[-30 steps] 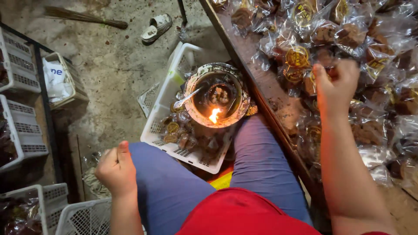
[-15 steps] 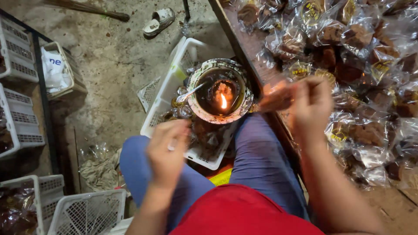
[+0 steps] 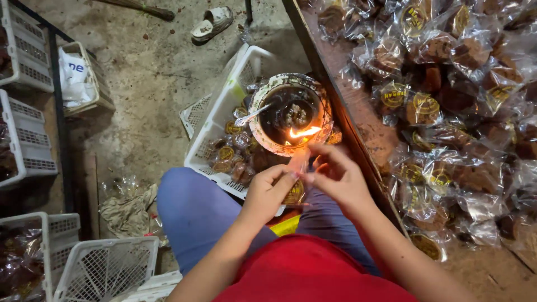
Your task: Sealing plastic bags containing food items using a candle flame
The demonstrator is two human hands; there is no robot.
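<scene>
My left hand and my right hand meet above my lap, both pinching a small clear plastic packet with a brown block and a round yellow label. The packet's top edge is held close to a small flame burning at the rim of a round metal bowl lamp. A metal spoon rests in the bowl. The bowl sits on a white plastic basket that holds several similar packets.
A wooden table on the right is heaped with several wrapped brown blocks. White plastic crates stand along the left and bottom left. A sandal and crumpled plastic lie on the dirt floor.
My left hand has come up from my knee to meet my right hand. My right hand has brought a packet from the table down to the flame.
</scene>
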